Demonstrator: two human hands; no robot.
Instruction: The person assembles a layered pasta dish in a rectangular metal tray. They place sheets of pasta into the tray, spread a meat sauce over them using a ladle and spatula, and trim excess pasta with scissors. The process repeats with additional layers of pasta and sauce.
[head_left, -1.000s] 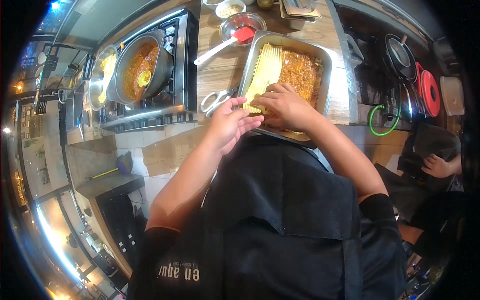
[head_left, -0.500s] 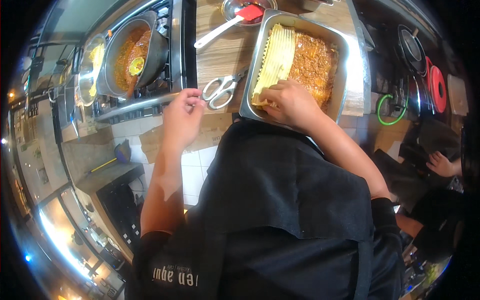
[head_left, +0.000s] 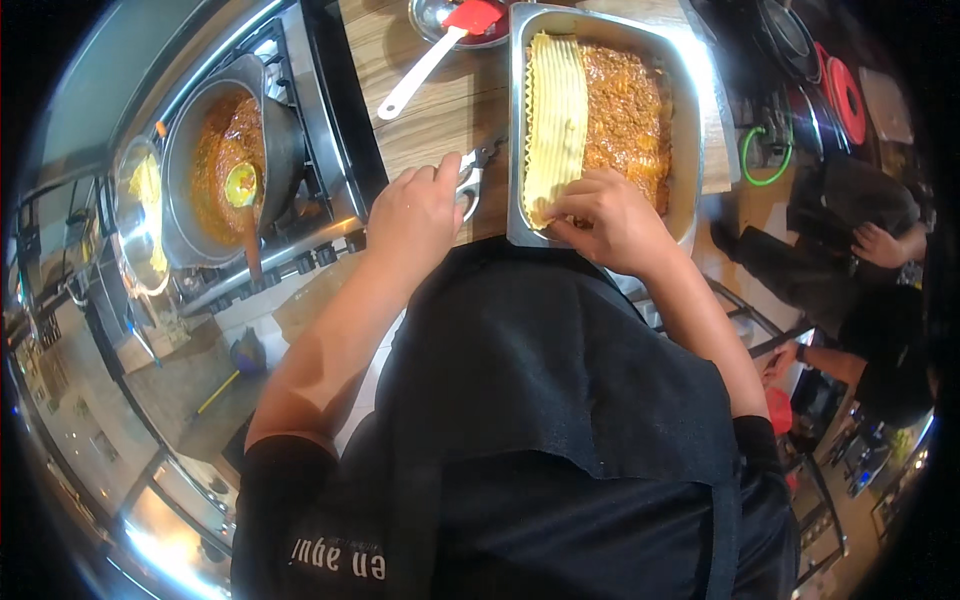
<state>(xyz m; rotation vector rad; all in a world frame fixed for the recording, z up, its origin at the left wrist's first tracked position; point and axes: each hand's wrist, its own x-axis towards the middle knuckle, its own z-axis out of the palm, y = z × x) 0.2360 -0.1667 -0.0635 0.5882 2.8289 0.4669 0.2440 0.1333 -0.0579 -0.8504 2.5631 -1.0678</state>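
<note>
A deep metal pan (head_left: 690, 215) holds meat sauce (head_left: 625, 110) with a ruffled-edge lasagna sheet (head_left: 553, 115) laid lengthwise along its left side. My right hand (head_left: 615, 220) reaches over the pan's near rim, fingers curled closed at the sheet's near end; the fingertips are partly hidden. On the wooden counter left of the pan lie white-handled scissors (head_left: 472, 192). My left hand (head_left: 415, 212) is closed at their handles and covers part of them, with the blades pointing away toward the pan.
A white spatula with a red head (head_left: 430, 70) rests across a metal bowl (head_left: 425, 12) at the back. On the stove at left stands a pot of sauce (head_left: 285, 140) with a ladle (head_left: 243, 190) in it. Beside it is a bowl with pasta (head_left: 150, 205). Another person's hand (head_left: 878, 245) shows at right.
My left hand has moved right and forward onto the scissors' handles. The right hand stays at the sheet's near end. The whole view has turned slightly.
</note>
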